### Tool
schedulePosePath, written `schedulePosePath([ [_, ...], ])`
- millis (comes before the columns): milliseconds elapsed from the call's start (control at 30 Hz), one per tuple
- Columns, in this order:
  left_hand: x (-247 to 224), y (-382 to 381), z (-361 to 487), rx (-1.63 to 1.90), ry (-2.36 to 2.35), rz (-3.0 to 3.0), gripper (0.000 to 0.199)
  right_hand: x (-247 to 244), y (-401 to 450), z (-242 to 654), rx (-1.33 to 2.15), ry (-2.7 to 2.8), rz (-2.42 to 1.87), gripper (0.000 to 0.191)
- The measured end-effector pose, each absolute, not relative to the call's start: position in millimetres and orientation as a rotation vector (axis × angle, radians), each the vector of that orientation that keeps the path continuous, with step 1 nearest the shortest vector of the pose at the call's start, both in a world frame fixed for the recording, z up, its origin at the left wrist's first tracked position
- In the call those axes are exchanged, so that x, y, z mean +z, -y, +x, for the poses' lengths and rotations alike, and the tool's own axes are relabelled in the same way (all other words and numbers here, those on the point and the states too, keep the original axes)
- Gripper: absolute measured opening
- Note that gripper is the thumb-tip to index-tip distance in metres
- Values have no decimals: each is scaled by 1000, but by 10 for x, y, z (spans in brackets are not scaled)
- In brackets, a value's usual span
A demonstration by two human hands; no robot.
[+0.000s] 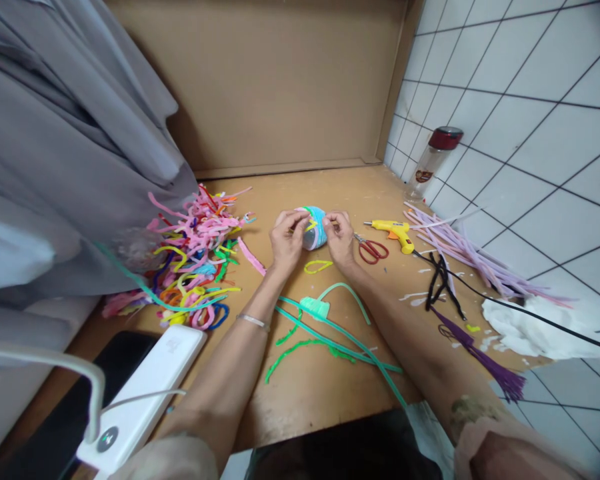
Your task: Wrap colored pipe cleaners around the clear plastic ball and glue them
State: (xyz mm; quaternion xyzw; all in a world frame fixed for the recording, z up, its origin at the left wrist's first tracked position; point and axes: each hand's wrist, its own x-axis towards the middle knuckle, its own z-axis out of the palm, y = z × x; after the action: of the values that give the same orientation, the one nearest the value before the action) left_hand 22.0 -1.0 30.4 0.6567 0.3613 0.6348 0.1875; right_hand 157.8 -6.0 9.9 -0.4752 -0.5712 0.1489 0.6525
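Note:
Between my hands is a small rounded object wrapped in blue, pink, green and yellow pipe cleaners (319, 225), with a greyish, shiny bottom. My left hand (286, 239) is closed at its left side, thumb and fingertips pinched close to a yellow bit. On the opposite side my right hand (341, 239) grips the edge, its fingers bent. Just below lies a yellow pipe cleaner loop (318, 267). Red-handled scissors (373, 250) rest close to my right hand. Nearer to me, between my forearms, are teal pipe cleaners (337, 331) and bright green ones (293, 353).
Left, a heap of coloured pipe cleaners (200, 233) lies by a grey curtain (70, 100) and a white power bank (145, 393). Right are a yellow glue gun (393, 230) with a black cord, lilac pipe cleaners (475, 257), a purple tassel (485, 360) and a red-lidded bottle (433, 160).

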Motion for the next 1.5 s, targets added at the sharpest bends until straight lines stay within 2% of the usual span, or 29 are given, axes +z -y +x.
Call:
schedulePosePath([
  [933,369,-172,47,1622,-892,1835,16,173,47,1575,379,1340,-1206,17],
  [1233,365,-178,51,1606,-851,1767,14,151,62,1580,460,1274,-1056,17],
  [1500,362,-180,65,1642,-829,1748,13,149,89,1613,381,1405,-1085,18],
])
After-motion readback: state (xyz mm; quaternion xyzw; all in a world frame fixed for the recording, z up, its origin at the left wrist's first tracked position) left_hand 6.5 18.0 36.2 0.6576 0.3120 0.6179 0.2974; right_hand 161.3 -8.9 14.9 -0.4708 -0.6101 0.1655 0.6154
